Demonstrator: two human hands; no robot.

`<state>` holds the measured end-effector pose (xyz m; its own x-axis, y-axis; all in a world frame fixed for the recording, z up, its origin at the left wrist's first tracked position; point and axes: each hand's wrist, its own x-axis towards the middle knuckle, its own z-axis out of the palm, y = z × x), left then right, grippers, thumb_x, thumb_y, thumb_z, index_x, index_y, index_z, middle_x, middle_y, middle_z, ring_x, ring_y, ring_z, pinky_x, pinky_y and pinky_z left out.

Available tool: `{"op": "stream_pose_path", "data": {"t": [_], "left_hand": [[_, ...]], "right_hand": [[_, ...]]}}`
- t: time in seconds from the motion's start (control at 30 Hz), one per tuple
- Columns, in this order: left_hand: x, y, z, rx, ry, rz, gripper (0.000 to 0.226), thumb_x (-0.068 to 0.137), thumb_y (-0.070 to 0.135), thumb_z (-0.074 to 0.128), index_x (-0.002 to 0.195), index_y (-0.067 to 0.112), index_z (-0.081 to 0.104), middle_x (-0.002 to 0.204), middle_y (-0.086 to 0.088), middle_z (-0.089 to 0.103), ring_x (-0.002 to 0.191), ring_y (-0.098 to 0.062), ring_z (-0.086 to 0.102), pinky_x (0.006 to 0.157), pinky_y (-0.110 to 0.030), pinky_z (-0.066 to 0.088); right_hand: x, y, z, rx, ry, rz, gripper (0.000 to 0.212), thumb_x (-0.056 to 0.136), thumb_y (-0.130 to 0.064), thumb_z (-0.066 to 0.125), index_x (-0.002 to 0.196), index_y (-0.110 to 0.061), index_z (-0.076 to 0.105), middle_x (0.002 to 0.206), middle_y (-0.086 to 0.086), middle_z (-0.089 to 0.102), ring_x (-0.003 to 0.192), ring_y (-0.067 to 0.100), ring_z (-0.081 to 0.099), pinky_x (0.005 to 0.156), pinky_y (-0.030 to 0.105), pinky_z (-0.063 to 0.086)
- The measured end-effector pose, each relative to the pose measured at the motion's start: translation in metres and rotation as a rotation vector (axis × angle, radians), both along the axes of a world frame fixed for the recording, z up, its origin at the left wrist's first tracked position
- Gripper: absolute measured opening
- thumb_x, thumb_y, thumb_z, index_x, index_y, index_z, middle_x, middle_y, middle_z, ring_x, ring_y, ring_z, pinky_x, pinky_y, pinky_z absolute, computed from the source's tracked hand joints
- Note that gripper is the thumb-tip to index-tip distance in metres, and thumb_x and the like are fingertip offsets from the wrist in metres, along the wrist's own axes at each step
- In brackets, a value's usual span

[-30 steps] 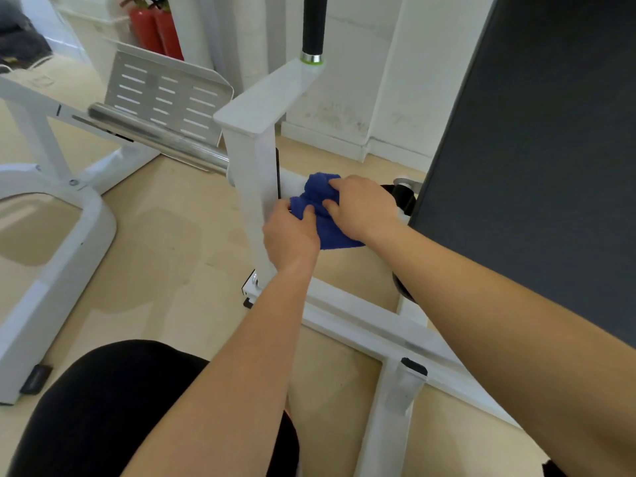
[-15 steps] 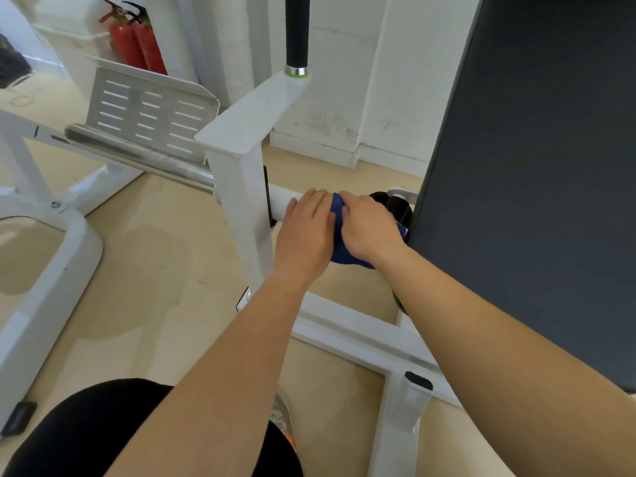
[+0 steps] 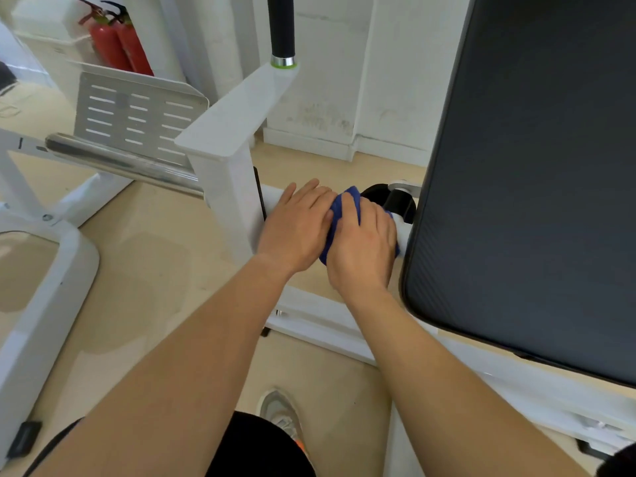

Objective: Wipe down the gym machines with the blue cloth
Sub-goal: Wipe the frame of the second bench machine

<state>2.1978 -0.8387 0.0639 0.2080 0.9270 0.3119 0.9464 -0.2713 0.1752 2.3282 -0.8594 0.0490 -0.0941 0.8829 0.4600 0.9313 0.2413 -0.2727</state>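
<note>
Beige floor (image 3: pixel 155 263) carries white machine frame (image 3: pixel 320 325), second white frame (image 3: pixel 44 280) at left, grey shoe (image 3: pixel 280 413).

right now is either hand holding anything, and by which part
The right hand grips the blue cloth, bunched up under its palm on the white bar. The left hand lies flat beside it, holding nothing.

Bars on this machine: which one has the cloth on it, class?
The white bar beside the black pad, under the left hand and the right hand, which holds the blue cloth on it. The chrome bar and black handle are untouched.
</note>
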Motion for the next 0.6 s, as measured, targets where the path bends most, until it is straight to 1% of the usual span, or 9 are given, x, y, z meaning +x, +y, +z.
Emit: {"op": "stream_pose_path", "data": {"t": [0.1,0.17,0.2,0.23,0.3,0.37,0.4,0.47,0.6], "left_hand": [[0.001,0.021,0.01,-0.088,0.058,0.023,0.042,0.104,0.025,0.021,0.117,0.018,0.06,0.121,0.0,0.064,0.128,-0.02,0.051,0.12,-0.04,0.015],[0.003,0.026,0.016,-0.097,0.104,0.05,0.041,0.102,0.025,0.021,0.101,0.018,0.061,0.101,-0.001,0.066,0.104,-0.022,0.06,0.118,-0.041,0.019],[0.002,0.023,0.015,-0.078,0.104,0.052,0.041,0.102,0.025,0.021,0.1,0.018,0.061,0.099,0.0,0.066,0.101,-0.022,0.06,0.117,-0.041,0.021],[0.001,0.019,0.012,-0.042,0.095,0.041,0.041,0.102,0.026,0.021,0.105,0.018,0.061,0.104,0.0,0.066,0.107,-0.022,0.058,0.117,-0.042,0.022],[-0.003,0.004,-0.001,0.038,0.066,-0.005,0.043,0.102,0.028,0.021,0.125,0.017,0.056,0.126,0.001,0.061,0.13,-0.022,0.048,0.117,-0.043,0.023],[-0.006,-0.009,-0.01,0.091,0.072,-0.036,0.044,0.102,0.029,0.025,0.139,0.018,0.047,0.143,0.001,0.05,0.141,-0.022,0.036,0.118,-0.044,0.023],[-0.007,-0.011,-0.013,0.101,0.084,-0.04,0.044,0.102,0.029,0.027,0.142,0.019,0.044,0.146,0.002,0.047,0.143,-0.022,0.033,0.118,-0.045,0.022],[-0.007,-0.006,-0.01,0.105,0.113,-0.059,0.044,0.103,0.03,0.028,0.143,0.021,0.043,0.147,0.003,0.047,0.143,-0.021,0.034,0.118,-0.045,0.021],[0.006,0.018,0.014,-0.046,0.108,-0.196,0.044,0.102,0.03,0.021,0.138,0.028,0.048,0.129,0.005,0.061,0.126,-0.018,0.051,0.117,-0.042,0.021]], "right_hand": [[-0.005,0.021,0.019,-0.027,-0.073,-0.11,0.042,0.093,-0.026,0.029,0.113,-0.011,0.063,0.1,0.009,0.067,0.093,0.032,0.06,0.083,0.04,0.04],[-0.007,0.03,0.027,-0.104,-0.134,-0.103,0.038,0.096,-0.024,0.025,0.104,-0.013,0.061,0.097,0.009,0.068,0.09,0.032,0.061,0.077,0.04,0.037],[-0.006,0.031,0.026,-0.085,-0.135,-0.099,0.04,0.095,-0.025,0.022,0.105,-0.014,0.06,0.098,0.009,0.067,0.091,0.031,0.061,0.078,0.04,0.037],[-0.004,0.028,0.023,-0.058,-0.12,-0.095,0.045,0.093,-0.026,0.02,0.109,-0.013,0.06,0.1,0.008,0.067,0.092,0.03,0.06,0.08,0.039,0.039],[-0.001,0.013,0.005,0.067,-0.024,-0.072,0.046,0.093,-0.023,0.03,0.127,-0.01,0.059,0.116,0.01,0.065,0.106,0.03,0.058,0.095,0.04,0.04],[-0.002,-0.011,-0.018,0.108,0.028,-0.061,0.053,0.095,-0.017,0.041,0.147,-0.009,0.042,0.145,0.014,0.048,0.135,0.029,0.042,0.116,0.042,0.026],[-0.003,-0.019,-0.026,0.096,0.036,-0.063,0.059,0.094,-0.014,0.043,0.152,-0.01,0.033,0.154,0.013,0.038,0.144,0.028,0.03,0.121,0.042,0.017],[-0.007,-0.02,-0.031,0.11,0.069,-0.097,0.064,0.094,-0.013,0.047,0.154,-0.011,0.027,0.159,0.012,0.029,0.148,0.026,0.022,0.123,0.043,0.01],[-0.011,-0.007,-0.023,0.147,0.176,-0.264,0.052,0.099,-0.018,0.039,0.15,-0.006,0.037,0.155,0.013,0.037,0.144,0.029,0.03,0.122,0.044,0.016]]}}
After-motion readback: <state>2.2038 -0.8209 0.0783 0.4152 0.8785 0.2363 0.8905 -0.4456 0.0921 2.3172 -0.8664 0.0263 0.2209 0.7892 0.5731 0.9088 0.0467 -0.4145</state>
